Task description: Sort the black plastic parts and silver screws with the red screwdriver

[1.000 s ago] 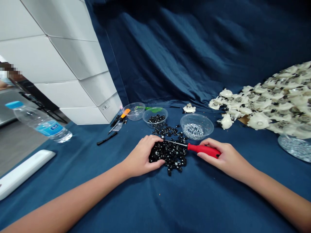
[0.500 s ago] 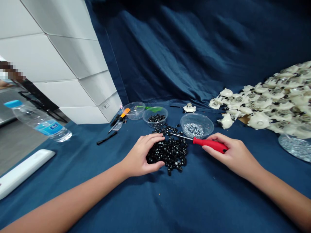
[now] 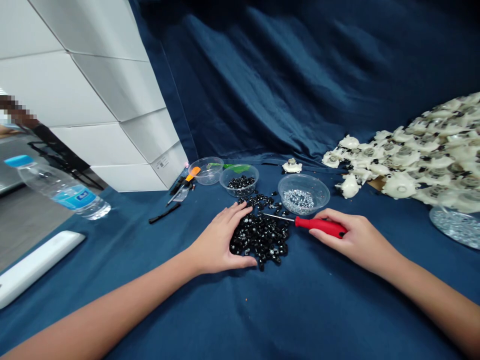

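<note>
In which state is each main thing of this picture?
Red screwdriver: held in right hand
Black pieces: loosely heaped
Left hand: open, curved around black pieces
Larger bowl: uncovered, holding silver pieces
Smaller bowl: uncovered, holding more black pieces
Bottle: capped
White boxes: stacked
White parts: heaped

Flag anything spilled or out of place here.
Stray black parts trail over the cloth between the main black heap and the small bowl, which holds similar pieces, so they look spilled, though that may be deliberate. One cream part sits apart from the cream pile at right. No damage stands out.
</note>
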Tool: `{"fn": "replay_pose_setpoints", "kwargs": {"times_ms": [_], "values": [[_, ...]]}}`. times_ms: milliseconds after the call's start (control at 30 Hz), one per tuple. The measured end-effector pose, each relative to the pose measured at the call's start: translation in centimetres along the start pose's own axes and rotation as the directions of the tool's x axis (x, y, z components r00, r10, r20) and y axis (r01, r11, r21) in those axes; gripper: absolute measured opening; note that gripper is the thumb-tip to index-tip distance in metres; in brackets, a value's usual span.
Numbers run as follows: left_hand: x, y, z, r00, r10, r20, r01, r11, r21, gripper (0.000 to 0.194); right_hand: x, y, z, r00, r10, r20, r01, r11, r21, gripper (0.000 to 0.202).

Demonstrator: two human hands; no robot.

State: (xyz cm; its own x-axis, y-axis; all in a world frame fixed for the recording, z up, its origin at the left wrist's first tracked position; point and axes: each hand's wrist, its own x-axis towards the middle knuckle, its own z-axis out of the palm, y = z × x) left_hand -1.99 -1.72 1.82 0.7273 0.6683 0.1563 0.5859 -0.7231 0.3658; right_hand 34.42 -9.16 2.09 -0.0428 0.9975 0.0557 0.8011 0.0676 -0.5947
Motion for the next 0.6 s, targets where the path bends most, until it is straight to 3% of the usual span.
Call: {"fn": "replay_pose_setpoints", "kwargs": {"times_ms": [267, 467, 600], "values": [[-0.15, -0.12, -0.33, 0.996, 0.09, -0.017, -0.091, 0.99, -0.105, 0.118, 0.1, -0.47, 0.27, 0.999, -0.011, 0.039, 0.01, 0.999, 0.037, 0.033], [-0.21, -0.04, 0.45, 0.988, -0.128, -0.086, 0.126, 0.992, -0.023, 0.125, 0.03, -0.49, 0.33, 0.999, -0.017, 0.048, 0.015, 0.999, 0.036, 0.032], [-0.24, -0.16, 0.55, 0.995, -0.095, -0.019, 0.093, 0.993, -0.076, 0.132, 0.02, -0.37, 0.45, 0.999, -0.019, 0.047, 0.017, 0.999, 0.038, 0.033]]}}
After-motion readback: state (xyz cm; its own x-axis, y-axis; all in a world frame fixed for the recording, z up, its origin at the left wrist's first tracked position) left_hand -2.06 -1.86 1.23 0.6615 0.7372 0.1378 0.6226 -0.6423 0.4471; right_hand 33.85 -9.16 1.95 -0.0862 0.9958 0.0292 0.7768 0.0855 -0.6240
